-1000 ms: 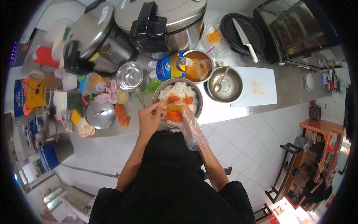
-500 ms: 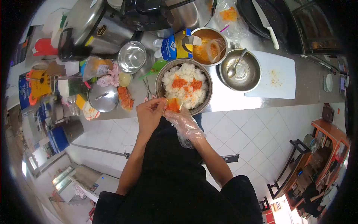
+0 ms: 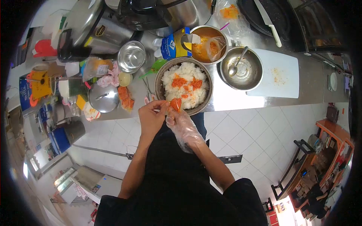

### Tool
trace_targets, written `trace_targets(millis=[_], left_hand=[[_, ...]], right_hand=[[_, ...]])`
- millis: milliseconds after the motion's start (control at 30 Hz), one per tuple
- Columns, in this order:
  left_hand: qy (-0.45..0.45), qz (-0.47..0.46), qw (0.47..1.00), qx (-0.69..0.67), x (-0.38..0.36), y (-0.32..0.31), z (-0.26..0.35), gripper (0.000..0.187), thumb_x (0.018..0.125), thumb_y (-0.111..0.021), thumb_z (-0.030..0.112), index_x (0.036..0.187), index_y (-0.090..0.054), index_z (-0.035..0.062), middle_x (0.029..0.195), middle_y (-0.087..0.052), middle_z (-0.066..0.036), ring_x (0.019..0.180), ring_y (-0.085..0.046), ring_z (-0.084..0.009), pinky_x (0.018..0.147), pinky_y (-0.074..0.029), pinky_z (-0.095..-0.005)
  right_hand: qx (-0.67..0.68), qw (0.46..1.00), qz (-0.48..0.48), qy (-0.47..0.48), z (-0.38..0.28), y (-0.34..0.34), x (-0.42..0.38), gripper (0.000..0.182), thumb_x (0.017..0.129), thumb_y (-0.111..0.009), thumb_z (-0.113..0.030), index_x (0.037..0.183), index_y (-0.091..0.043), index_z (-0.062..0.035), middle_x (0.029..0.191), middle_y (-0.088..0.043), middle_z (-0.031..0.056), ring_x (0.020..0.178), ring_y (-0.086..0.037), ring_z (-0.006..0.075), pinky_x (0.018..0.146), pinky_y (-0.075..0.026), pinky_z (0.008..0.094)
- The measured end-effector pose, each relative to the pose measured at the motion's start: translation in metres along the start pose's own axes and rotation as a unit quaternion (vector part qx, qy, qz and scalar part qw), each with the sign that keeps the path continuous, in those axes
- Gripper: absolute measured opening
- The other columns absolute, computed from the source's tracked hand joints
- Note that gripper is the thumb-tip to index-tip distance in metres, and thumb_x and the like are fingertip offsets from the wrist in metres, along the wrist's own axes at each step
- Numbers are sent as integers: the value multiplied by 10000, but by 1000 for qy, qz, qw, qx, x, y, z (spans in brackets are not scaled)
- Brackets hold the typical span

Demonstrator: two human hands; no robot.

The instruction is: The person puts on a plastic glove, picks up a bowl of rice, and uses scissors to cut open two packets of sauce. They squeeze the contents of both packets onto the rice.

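Over the near edge of a bowl (image 3: 158, 81) of white rice (image 3: 187, 71), both my hands grip one small clear packet (image 3: 175, 104) with orange-red contents. My left hand (image 3: 151, 116) is bare and pinches its left edge between thumb and fingertips. A clear plastic glove covers my right hand (image 3: 181, 126), whose closed fingers hold the packet from below. Clumps of orange-red topping (image 3: 179, 82) lie on the rice. Left of the bowl are scissors (image 3: 148, 90), with more orange-red packets (image 3: 125, 98) beyond them.
Behind the bowl stand a blue and yellow box (image 3: 174, 45) and a pot (image 3: 204, 29) of orange food. To the right, a steel bowl (image 3: 242, 80) with a spoon (image 3: 233, 70) rests by a white cutting board (image 3: 281, 71). A knife (image 3: 275, 34) lies at the back right.
The packet, earlier stretched flat between my hands, now looks bunched into a smaller, rounder bulge. My gloved fingers have shifted slightly left and down around it.
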State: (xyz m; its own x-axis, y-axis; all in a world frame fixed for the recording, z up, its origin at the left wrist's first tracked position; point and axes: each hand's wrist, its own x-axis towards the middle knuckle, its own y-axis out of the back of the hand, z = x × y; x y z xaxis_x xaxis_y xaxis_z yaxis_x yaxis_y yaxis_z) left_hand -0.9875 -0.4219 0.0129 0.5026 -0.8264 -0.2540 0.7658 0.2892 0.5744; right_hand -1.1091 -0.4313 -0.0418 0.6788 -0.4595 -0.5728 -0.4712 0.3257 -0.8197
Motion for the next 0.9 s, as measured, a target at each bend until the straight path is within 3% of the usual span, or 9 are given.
trace_targets(millis=[67,167,300,367,500,567,667,900], left_hand=[[-30,-5,999,19,0,-3,-3,138,831,-742,83,910,-751,-29,773,-745,-91,650,-691,-121,617,-526,-255],[-12,-22,1000,4,1,-6,-8,135,819,-750,91,889,-749,-24,756,-739,-85,643,-688,-124,623,-522,-257],[-9,-31,999,-12,4,-10,-12,128,817,-752,94,870,-746,-22,742,-734,-81,654,-691,-125,627,-520,-251],[8,-54,998,23,4,-8,-8,137,839,-755,79,898,-734,-42,820,-733,-90,717,-670,-113,666,-529,-246],[42,-67,997,-13,7,-10,-10,133,850,-744,74,904,-722,-45,824,-728,-89,722,-667,-113,681,-527,-241],[105,-91,980,-143,10,-11,-10,152,855,-744,109,876,-709,-38,761,-721,-70,664,-663,-95,620,-508,-227],[98,-86,985,-109,14,-12,-11,144,865,-737,100,872,-696,-37,767,-711,-66,676,-659,-93,620,-506,-222],[160,-144,970,-110,20,-12,-13,149,863,-748,103,908,-703,-32,788,-723,-75,692,-659,-93,645,-514,-225]], right_hand=[[-17,998,46,-28,1,4,3,158,1010,-556,-193,891,-510,-102,668,-426,-25,564,-420,85,514,-334,237],[-11,997,37,-66,-1,8,7,266,1020,-545,-269,793,-486,-142,587,-375,-41,491,-368,94,480,-302,251],[-35,996,54,-67,-6,-6,0,370,1029,-520,-348,714,-443,-171,543,-341,-53,454,-322,96,461,-265,255],[-53,994,84,-42,-9,-19,-8,397,1037,-495,-379,702,-441,-174,540,-344,-54,446,-314,98,452,-266,259],[-52,994,84,-46,-10,-8,-5,384,1041,-483,-376,717,-449,-174,544,-348,-55,451,-314,100,455,-270,256],[-29,995,15,-93,-19,-6,-6,237,1028,-483,-260,844,-466,-112,624,-398,-38,510,-356,100,498,-289,259],[-6,987,6,-160,-35,-16,-10,278,1038,-451,-260,800,-484,-119,585,-380,-36,472,-322,101,469,-276,255],[-118,984,-29,-131,-36,0,-12,179,1021,-475,-234,920,-493,-87,627,-408,-8,523,-364,108,496,-286,242]])
